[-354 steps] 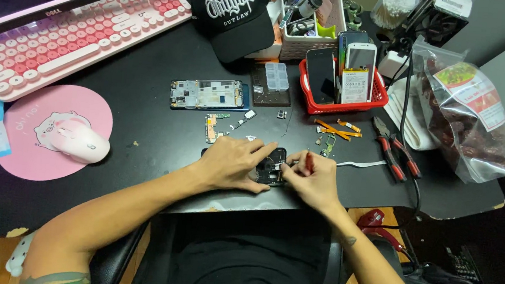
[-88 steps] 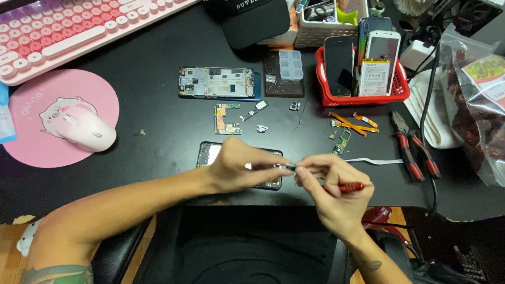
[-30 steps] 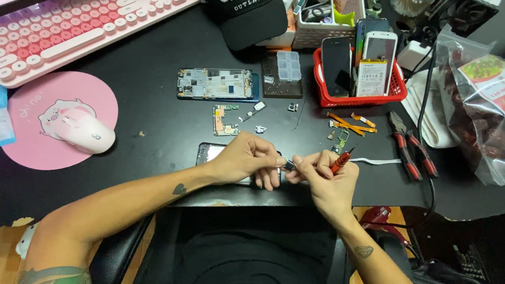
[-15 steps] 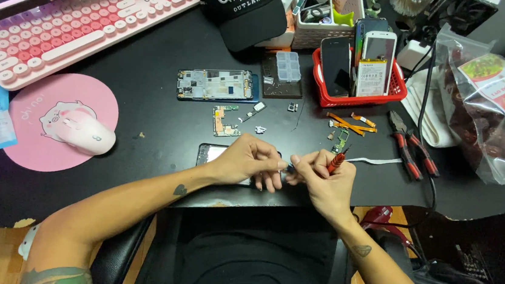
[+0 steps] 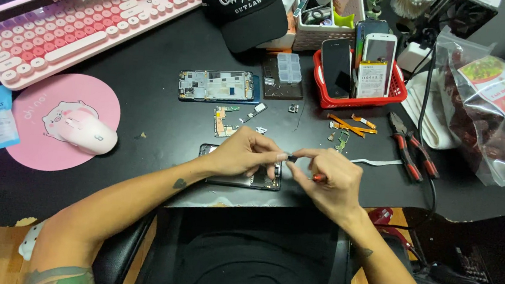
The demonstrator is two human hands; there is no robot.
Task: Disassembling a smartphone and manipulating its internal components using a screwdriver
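- The left hand (image 5: 244,153) and right hand (image 5: 327,178) are brought together near the front edge of the black desk (image 5: 145,114), fingertips almost meeting over a tiny dark part (image 5: 290,158) that's pinched between them. What the part actually is can't be made out, way too small.
- A red-handled tool (image 5: 318,178) is tucked in the right hand's curled fingers; only a bit of the red grip is seen.
- An opened phone (image 5: 243,176) is lying flat right under the left hand, mostly covered by it, just beside the desk's near edge.
- A second stripped phone (image 5: 218,86) with its insides exposed is laid further back, well apart from the hands.
- Small circuit bits (image 5: 225,121) and orange flex strips (image 5: 351,125) are scattered between the two phones and the red basket (image 5: 353,101).
- The basket is stuffed with upright phones; a clear parts box (image 5: 289,68) is set just left of it.
- Red-handled pliers (image 5: 413,153) are parked to the right, next to a plastic bag (image 5: 492,120) of reddish stuff.
- Off to the left, a pink mouse (image 5: 82,134) is sat on a pink round pad (image 5: 33,141), with a pink keyboard (image 5: 74,20) behind and a black cap (image 5: 249,8) up top.
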